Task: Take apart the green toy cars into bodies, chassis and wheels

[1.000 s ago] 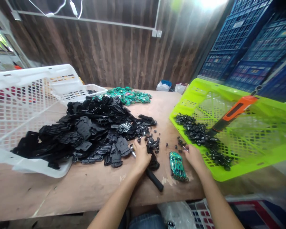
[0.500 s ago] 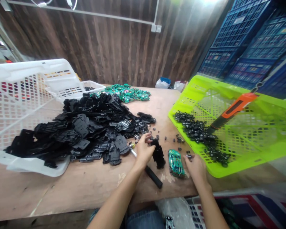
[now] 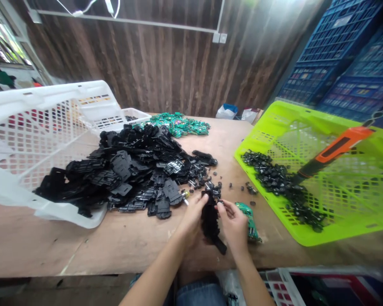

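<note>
My left hand [image 3: 192, 216] grips a black plastic chassis piece [image 3: 210, 216], held upright just above the table's near edge. My right hand [image 3: 234, 223] pinches a small black part against the top of that same piece. A green toy car body [image 3: 250, 221] lies on the table right behind my right hand, partly hidden by it. A black-handled screwdriver [image 3: 221, 246] lies under my hands, its tip showing by the pile. A big heap of black chassis pieces [image 3: 127, 170] spreads to the left of my hands.
A tilted white basket [image 3: 35, 127] sits at the left. A lime-green basket [image 3: 338, 221] at the right holds small black wheels [image 3: 284, 182] and an orange-handled tool [image 3: 335, 148]. Green car bodies [image 3: 175, 123] pile at the far edge. Blue crates [image 3: 338, 63] stand behind.
My right hand left the green basket's edge and came in to the black chassis piece. My left hand lifted that piece off the table.
</note>
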The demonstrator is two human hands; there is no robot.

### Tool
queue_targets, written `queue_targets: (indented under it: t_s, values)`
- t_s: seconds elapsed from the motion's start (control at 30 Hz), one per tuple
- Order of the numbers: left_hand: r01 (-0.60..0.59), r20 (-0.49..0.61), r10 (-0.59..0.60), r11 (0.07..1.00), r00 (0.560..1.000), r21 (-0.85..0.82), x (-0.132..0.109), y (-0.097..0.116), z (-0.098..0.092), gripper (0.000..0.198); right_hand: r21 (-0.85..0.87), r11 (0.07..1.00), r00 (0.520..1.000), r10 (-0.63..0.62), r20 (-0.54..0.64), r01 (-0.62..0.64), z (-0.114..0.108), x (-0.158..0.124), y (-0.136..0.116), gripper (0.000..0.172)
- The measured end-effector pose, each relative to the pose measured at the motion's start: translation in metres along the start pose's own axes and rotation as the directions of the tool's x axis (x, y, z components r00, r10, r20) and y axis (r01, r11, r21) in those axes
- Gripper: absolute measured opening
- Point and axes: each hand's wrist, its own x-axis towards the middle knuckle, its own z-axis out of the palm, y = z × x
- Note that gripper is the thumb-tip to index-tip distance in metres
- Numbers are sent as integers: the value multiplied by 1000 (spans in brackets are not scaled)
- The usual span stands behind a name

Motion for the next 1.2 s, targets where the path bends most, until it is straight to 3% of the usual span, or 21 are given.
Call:
queue_targets:
  t_s: [0.07, 0.13, 0.2, 0.27, 0.33, 0.4, 0.47, 0.57, 0.73, 0.87, 0.97, 1.2]
  values:
    - [-21, 82, 22, 1000, 996, -12, -11, 3, -3, 39, -25, 999, 1000, -26, 6, 26, -1, 0, 6, 39]
    - [-37, 70, 36, 999, 997, 16, -20, 7, -7, 51, -161, 972, 985, -174, 10, 174, -6, -1, 7, 36]
    - [0, 23, -2, 995, 1000, 96, -26, 9, -10, 45, -333, 850, 911, -404, 81, 407, -12, 0, 4, 31]
    - [33, 32, -40, 979, 999, 201, -29, 8, -12, 35, -427, 679, 798, -557, 232, 598, -17, 2, 2, 29]
    - [4, 46, -18, 956, 999, 292, -31, 5, -15, 28, -466, 546, 713, -605, 356, 696, -21, 4, 1, 31]
    - [-47, 56, 29, 939, 998, 341, -32, 0, -17, 23, -509, 443, 663, -615, 426, 738, -23, 4, 2, 33]
    - [-86, 62, 68, 922, 996, 377, -35, -6, -19, 20, -548, 371, 641, -612, 462, 750, -22, 2, 4, 34]
    - [-167, 89, 142, 887, 986, 430, -40, -11, -18, 21, -597, 330, 648, -609, 457, 731, -18, -7, 4, 34]
    - [-285, 134, 252, 808, 958, 515, -46, -10, -15, 23, -649, 389, 691, -656, 303, 654, -5, -17, 0, 29]
    - [-268, 164, 213, 797, 963, 541, -43, -2, -21, 24, -566, 561, 769, -597, 230, 604, -2, -15, -2, 29]
    - [-229, 189, 150, 822, 970, 521, -41, 5, -26, 25, -427, 707, 826, -480, 294, 563, -6, -11, -6, 42]
    - [-136, 196, 55, 893, 979, 428, -46, 15, -29, 22, -261, 882, 849, -239, 471, 393, -16, -2, -14, 49]
